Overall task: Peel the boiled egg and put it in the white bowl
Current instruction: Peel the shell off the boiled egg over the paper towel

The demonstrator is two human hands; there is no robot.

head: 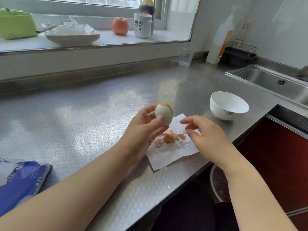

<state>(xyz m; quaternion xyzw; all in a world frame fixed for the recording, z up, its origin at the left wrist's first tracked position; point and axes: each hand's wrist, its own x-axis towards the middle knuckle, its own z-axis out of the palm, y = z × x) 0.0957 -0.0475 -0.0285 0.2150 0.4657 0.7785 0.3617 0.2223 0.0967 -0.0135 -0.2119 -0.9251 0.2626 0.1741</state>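
The left hand (146, 124) pinches the egg (164, 114) above the napkin (173, 152) near the table's (83, 114) front edge; the right hand (200, 130) hovers beside it, fingers loosely spread, holding nothing. Brown shell still caps the top. Best to lift it with a thumbnail, dropping bits onto the napkin, before moving to the bowl (229, 105).

Steel countertop (83, 110) with embossed cube pattern, daylight glaring off it. Steel sink (273, 84) set in at right. Window (93, 1) above white sill (116, 39); sill holds green container (16, 24), stacked plates (71, 37), apple (120, 25), white mug (143, 25), dark bottle (147, 7). White tiled wall (275, 22) behind sink. Red cabinet front (273, 157) below counter.
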